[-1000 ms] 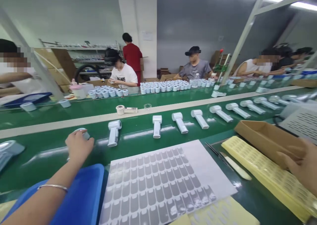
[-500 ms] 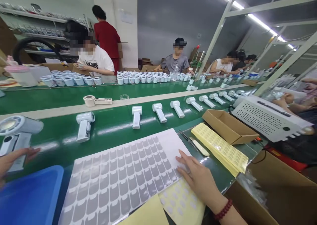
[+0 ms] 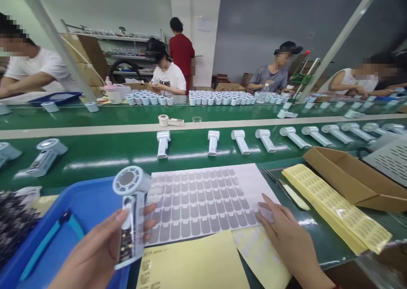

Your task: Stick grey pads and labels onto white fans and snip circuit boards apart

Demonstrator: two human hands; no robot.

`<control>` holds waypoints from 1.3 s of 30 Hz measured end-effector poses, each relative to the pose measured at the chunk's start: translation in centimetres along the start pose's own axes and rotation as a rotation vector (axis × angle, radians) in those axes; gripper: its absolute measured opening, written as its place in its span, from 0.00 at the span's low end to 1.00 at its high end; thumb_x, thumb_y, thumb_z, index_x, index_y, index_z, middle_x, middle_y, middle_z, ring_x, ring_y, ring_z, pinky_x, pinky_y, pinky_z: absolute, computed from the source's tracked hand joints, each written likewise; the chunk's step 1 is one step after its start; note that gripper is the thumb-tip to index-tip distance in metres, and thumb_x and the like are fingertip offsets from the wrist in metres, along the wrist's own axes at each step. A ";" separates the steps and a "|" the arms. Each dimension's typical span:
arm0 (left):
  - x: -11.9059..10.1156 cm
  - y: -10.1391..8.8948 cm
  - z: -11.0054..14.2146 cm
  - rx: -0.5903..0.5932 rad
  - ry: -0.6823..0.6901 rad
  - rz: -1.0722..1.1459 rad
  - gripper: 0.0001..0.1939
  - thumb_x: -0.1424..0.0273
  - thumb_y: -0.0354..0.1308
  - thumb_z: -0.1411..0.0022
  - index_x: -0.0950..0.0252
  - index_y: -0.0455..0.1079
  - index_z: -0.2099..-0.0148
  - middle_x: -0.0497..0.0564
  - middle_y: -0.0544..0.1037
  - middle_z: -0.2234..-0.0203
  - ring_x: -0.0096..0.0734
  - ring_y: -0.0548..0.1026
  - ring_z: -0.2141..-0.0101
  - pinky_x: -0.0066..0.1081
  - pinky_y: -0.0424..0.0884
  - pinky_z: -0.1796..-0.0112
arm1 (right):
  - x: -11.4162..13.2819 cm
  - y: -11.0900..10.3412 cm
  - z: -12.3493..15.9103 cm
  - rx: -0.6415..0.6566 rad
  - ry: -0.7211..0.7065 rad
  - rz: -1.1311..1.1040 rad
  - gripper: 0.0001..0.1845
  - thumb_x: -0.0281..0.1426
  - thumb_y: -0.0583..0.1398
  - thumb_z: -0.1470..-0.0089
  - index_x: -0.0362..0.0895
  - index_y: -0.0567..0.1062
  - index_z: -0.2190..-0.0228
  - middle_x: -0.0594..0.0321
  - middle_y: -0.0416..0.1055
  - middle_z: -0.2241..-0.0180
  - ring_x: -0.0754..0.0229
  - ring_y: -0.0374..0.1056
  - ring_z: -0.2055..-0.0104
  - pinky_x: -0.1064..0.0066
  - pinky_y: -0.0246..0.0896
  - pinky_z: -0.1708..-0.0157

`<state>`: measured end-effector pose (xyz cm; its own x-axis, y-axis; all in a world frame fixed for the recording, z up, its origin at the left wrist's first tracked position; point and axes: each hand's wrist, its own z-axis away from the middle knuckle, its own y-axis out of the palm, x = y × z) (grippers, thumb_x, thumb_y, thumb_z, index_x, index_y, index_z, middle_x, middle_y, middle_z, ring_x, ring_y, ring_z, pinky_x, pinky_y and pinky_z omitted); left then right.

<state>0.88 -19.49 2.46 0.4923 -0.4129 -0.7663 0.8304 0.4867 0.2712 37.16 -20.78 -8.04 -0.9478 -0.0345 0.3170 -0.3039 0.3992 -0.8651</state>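
My left hand [image 3: 95,248] grips a pale blue handheld fan [image 3: 132,180] by its handle. The fan's round head points up, and its handle lies uncovered with a circuit board showing. It is above the right rim of a blue tray [image 3: 92,185]. My right hand [image 3: 288,234] rests with fingers apart on the right edge of a white sheet of grey stickers [image 3: 197,204]. Partly under that hand is a yellow sheet with pale oval stickers [image 3: 257,251]. A plain yellow backing sheet [image 3: 193,263] covers the front of the white sheet.
Pliers [image 3: 47,242] with teal handles lie in the tray. Tweezers [image 3: 273,178], a yellow sticker stack [image 3: 337,208] and a cardboard box [image 3: 356,180] are at right. Several fans [image 3: 213,142] line the green conveyor belt [image 3: 104,153]. Co-workers sit across it, behind rows of small cups [image 3: 219,98].
The view has swung left. My left hand has brought the fan from the far left to beside the sticker sheet. My right hand remains on the sheet.
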 end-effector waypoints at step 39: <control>2.5 4.9 2.4 0.006 -0.250 0.531 0.07 0.77 0.55 0.35 0.67 0.67 0.68 0.47 0.70 0.81 0.21 0.70 0.84 0.20 0.72 0.81 | 21.7 -3.5 -0.9 0.534 0.271 -1.318 0.30 0.25 0.65 0.56 0.48 0.70 0.50 0.70 0.79 0.74 0.53 0.74 0.48 0.67 0.75 0.57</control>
<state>6.78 -20.03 3.28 0.8873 -0.2828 -0.3642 0.4542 0.6723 0.5846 17.72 -22.16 2.25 0.0733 0.0951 0.9928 -0.9813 -0.1708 0.0888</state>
